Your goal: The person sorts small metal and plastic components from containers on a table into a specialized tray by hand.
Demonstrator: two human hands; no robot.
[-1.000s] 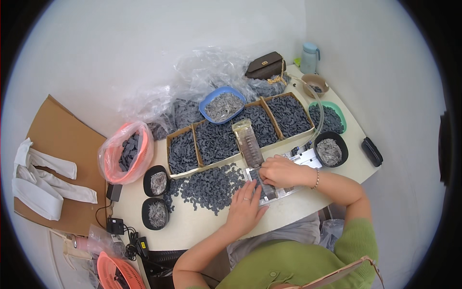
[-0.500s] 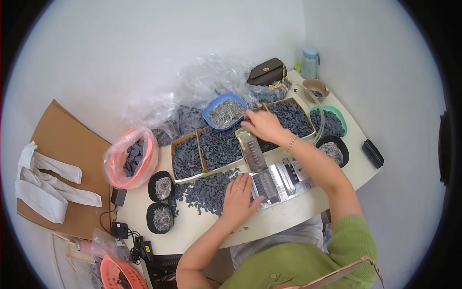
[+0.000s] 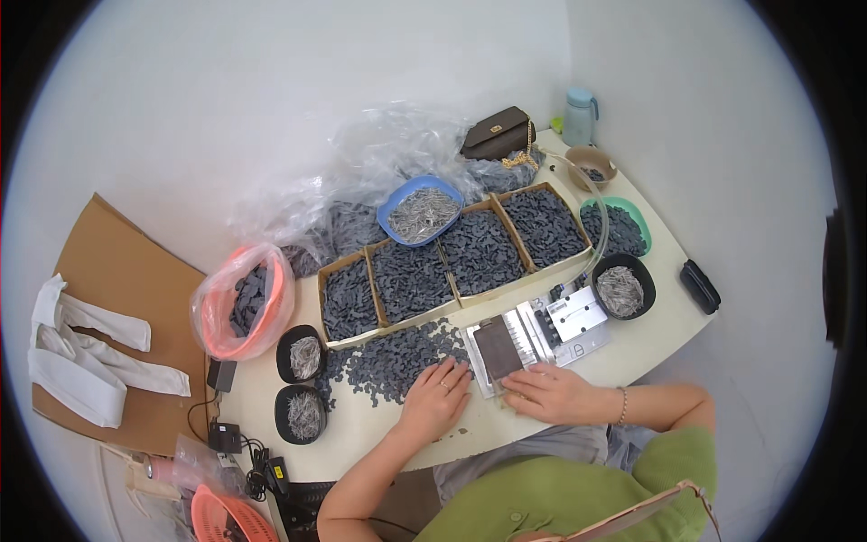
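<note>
My left hand (image 3: 437, 397) lies flat on the table, fingers stretched toward a loose pile of small dark grey pieces (image 3: 388, 363). They touch the pile's near right edge. My right hand (image 3: 553, 395) rests with fingers extended at the near end of a flat dark brown block (image 3: 498, 347). Whether the fingertips press on it is hard to tell. That block sits on the left part of a silvery metal fixture (image 3: 591, 341), beside a row of thin slots. A white block with black fittings makes up the fixture's right part.
Behind the fixture stand cardboard boxes (image 3: 492, 291) of dark grey pieces, with a blue tray (image 3: 386, 222) of metal pins on top. Black bowls (image 3: 282, 357) of pins stand left, another black bowl (image 3: 647, 287) right. A clear tube (image 3: 605, 226) curves behind. A lined pink basket (image 3: 291, 287) stands far left.
My right hand has come down from the boxes to the fixture's near edge. The clear ribbed plastic piece it was at is out of sight; the brown block now lies on the fixture.
</note>
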